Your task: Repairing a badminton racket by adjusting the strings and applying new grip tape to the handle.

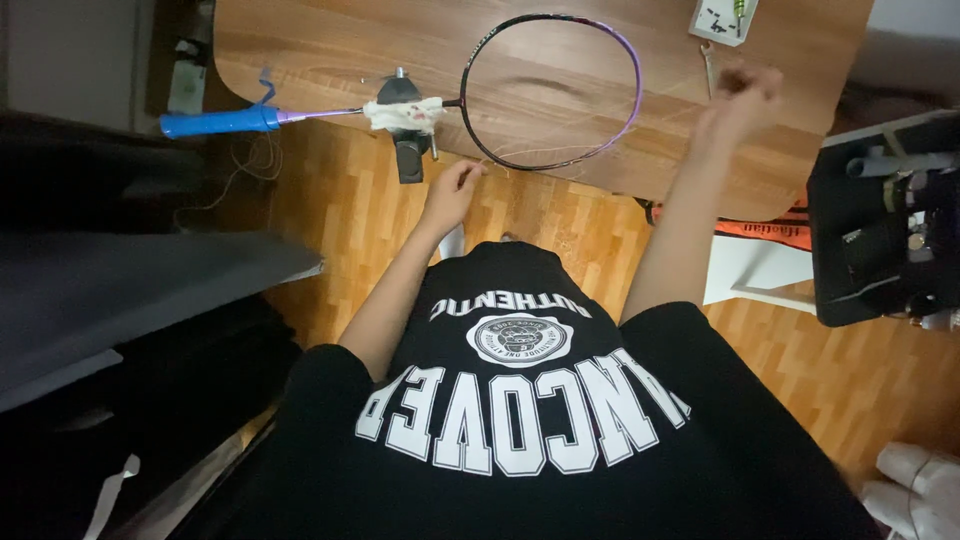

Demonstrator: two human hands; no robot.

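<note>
An unstrung badminton racket with a black and purple frame (630, 90) and a blue grip (215, 122) lies on the wooden table (330, 50). A black clamp padded with white cloth (405, 115) holds its shaft at the table edge. My left hand (452, 192) is at the near rim of the frame, its fingers pinched on a thin pale string (497, 170). My right hand (745, 95) is blurred and closed above the table to the right of the frame. A faint strand runs from the frame toward it.
A small metal tool (708, 65) and a white tray of small parts (722, 20) lie at the table's far right. A black bag of tools (880, 230) stands at right. Dark furniture (110, 290) fills the left. Loose string (250, 160) hangs below the grip.
</note>
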